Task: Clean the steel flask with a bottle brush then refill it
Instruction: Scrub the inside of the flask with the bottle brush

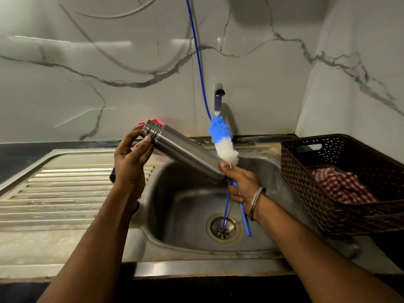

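My left hand (131, 154) grasps the cylindrical steel flask (185, 153) near its neck, tilted for access; my right hand (241, 184) grips the blue-and-white bristled bottle brush (223, 141), supporting the base.

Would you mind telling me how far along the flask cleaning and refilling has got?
Done: nothing clearly finished. In hand: the left hand grips the threaded neck of the steel flask, tilted over the sink; the right hand holds the bottle brush, still outside the flask. Left: scrubbing inside, rinsing and refilling; whether the tap is running is unclear.
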